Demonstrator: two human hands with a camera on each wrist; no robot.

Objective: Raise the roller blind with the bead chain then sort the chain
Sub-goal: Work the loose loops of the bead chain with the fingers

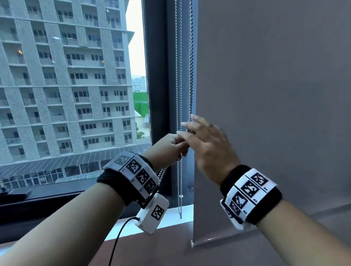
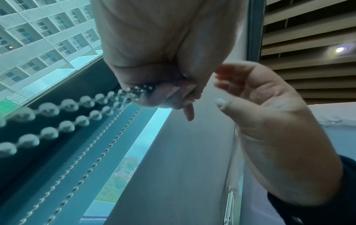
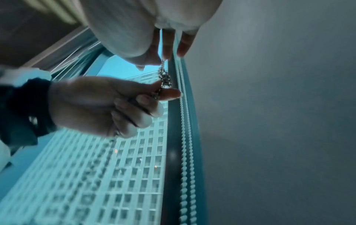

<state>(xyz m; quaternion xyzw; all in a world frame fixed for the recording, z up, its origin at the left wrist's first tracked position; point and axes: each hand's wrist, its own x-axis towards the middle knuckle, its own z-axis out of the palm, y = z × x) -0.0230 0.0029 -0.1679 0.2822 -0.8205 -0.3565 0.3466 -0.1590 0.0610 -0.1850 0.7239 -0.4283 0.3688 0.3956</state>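
Observation:
A grey roller blind (image 1: 272, 97) hangs lowered at the right, its bottom bar (image 1: 210, 240) just above the sill. Bead chain (image 1: 179, 92) strands hang along the dark window frame. My left hand (image 1: 168, 147) grips the chain with curled fingers (image 2: 154, 91), and big beads (image 2: 63, 105) trail away from it. A bunched, knotted bit of chain (image 3: 165, 77) sits just above the left thumb and forefinger (image 3: 165, 92). My right hand (image 1: 206, 142) is beside it with straight, spread fingers (image 3: 167, 45) touching the top of that bunch; its thumb (image 2: 221, 103) stands apart.
The dark window frame (image 1: 163, 72) runs up behind the chains. A white sill (image 1: 185, 211) lies below, where the chain loops end. A dark flat object (image 1: 13, 193) rests at the window's lower left. A black cable (image 1: 115, 240) hangs from my left wrist unit.

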